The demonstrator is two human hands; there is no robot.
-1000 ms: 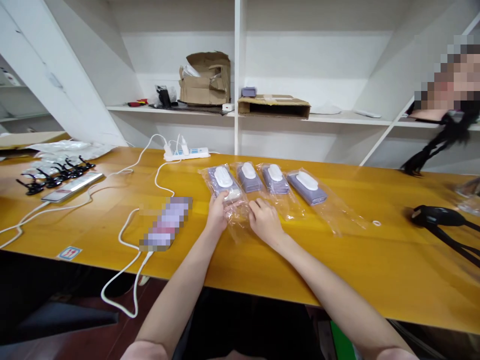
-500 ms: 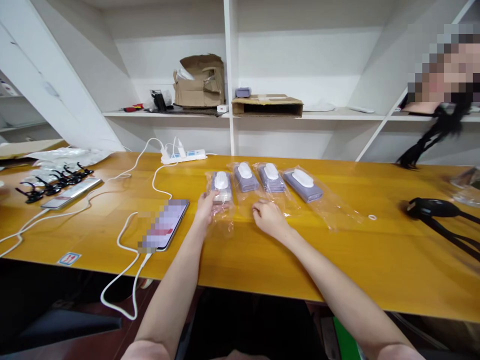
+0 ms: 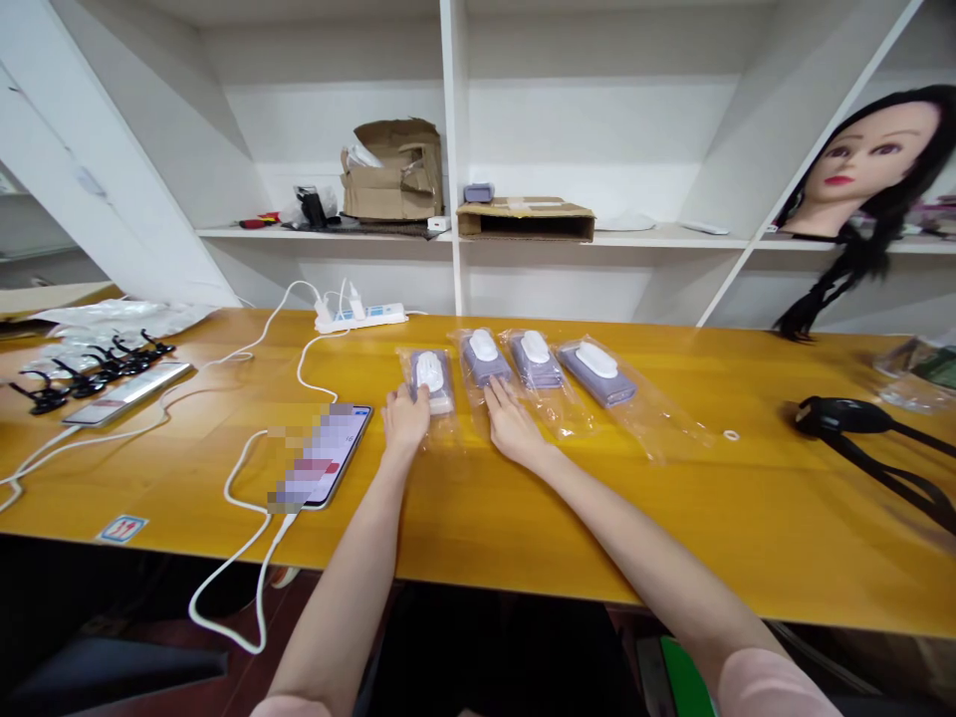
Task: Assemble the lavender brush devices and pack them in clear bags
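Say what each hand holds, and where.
Left hand: leftmost plastic bag, lower end, grip unclear. Right hand: next bag, lower edge, touched only.

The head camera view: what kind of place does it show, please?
Probably a packing workroom: bagged purple packets lie in a row on a yellow table, and torn cardboard boxes sit on white shelves.

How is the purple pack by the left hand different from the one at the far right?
The left pack lies nearly straight, but the far-right pack lies slanted. The left hand touches the left pack's bag, while nothing touches the far-right pack. The far-right pack's bag trails a longer loose end than the left pack's. Both are purple with white lids, inside clear plastic.
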